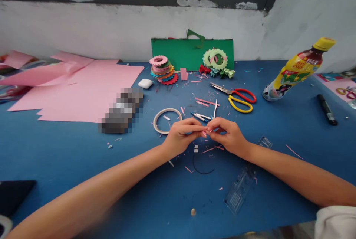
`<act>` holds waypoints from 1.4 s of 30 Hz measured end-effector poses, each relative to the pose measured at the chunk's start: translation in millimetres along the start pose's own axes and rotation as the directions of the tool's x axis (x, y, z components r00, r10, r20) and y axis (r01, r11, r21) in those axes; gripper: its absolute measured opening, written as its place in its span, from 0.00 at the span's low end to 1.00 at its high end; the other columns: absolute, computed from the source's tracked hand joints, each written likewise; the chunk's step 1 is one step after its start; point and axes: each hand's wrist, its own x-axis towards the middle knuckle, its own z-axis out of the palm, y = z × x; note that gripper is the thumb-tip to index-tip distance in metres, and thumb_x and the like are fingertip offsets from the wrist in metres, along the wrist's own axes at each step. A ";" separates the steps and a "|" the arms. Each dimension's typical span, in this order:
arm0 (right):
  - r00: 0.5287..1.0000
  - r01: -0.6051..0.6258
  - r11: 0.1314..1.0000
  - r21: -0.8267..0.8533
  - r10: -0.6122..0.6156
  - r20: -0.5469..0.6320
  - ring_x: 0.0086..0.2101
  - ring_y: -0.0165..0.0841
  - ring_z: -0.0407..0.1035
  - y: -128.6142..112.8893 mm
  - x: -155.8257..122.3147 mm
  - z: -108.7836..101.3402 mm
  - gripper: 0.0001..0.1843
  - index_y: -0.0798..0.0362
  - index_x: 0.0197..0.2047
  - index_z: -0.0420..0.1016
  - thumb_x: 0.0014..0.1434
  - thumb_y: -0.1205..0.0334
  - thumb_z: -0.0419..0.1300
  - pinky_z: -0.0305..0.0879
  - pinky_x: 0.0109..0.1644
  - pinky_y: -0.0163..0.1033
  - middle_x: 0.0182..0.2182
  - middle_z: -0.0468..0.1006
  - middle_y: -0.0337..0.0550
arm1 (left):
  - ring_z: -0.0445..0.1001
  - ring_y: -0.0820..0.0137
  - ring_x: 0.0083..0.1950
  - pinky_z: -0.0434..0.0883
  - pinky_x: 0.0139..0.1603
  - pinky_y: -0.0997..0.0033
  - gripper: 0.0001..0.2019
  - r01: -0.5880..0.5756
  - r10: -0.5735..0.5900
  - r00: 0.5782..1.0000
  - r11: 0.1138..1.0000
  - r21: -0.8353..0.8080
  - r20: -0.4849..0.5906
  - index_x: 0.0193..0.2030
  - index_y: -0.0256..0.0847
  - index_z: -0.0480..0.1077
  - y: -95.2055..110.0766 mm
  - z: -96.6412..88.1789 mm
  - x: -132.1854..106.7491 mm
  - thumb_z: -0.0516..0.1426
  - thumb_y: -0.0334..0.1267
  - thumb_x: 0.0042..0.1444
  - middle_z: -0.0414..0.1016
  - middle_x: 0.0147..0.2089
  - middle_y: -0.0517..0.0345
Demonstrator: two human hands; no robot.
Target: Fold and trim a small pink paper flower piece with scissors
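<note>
Blue and littered with paper scraps, the counter [83, 164] is set against a scuffed white wall. Pink paper sheets [80, 87] are spread toward its left edge, while scissors [236, 98] and a tilted drink bottle [297, 69] are seen toward the right. A green board [178, 51] is propped at the back edge. Near the middle, a small pink paper strip [205, 132] is pinched between the left hand [180, 135] and right hand [228, 135], beside a tape ring [167, 120].
</note>
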 end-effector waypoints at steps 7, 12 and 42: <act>0.999 -0.026 0.999 0.034 0.027 -0.020 0.35 0.28 0.72 -2.8 -3.2 7.7 0.10 0.49 0.43 0.65 0.57 0.63 0.58 0.72 0.35 0.34 0.36 0.73 0.38 | 0.70 0.75 0.29 0.69 0.27 0.76 0.04 0.258 -0.265 0.964 0.943 -0.209 -0.003 0.32 0.40 0.78 -1.2 -2.1 5.7 0.62 0.37 0.52 0.75 0.31 0.55; 1.000 -0.028 0.998 0.049 0.028 -0.005 0.35 0.28 0.72 -3.4 -2.7 7.6 0.09 0.49 0.43 0.65 0.58 0.62 0.57 0.72 0.34 0.33 0.37 0.74 0.39 | 0.68 0.76 0.27 0.68 0.28 0.76 0.08 0.291 -0.291 0.956 0.919 -0.266 0.042 0.29 0.37 0.76 -0.2 -1.6 8.2 0.61 0.39 0.53 0.74 0.30 0.56; 0.957 -0.289 0.911 0.293 0.286 0.057 0.28 0.26 0.70 4.7 7.0 2.5 0.18 0.47 0.49 0.63 0.55 0.58 0.60 0.69 0.24 0.30 0.36 0.72 0.39 | 0.75 0.75 0.31 0.75 0.30 0.78 0.08 0.501 -0.580 0.814 0.686 -0.527 0.018 0.34 0.38 0.75 -9.0 5.5 5.4 0.65 0.35 0.46 0.78 0.31 0.59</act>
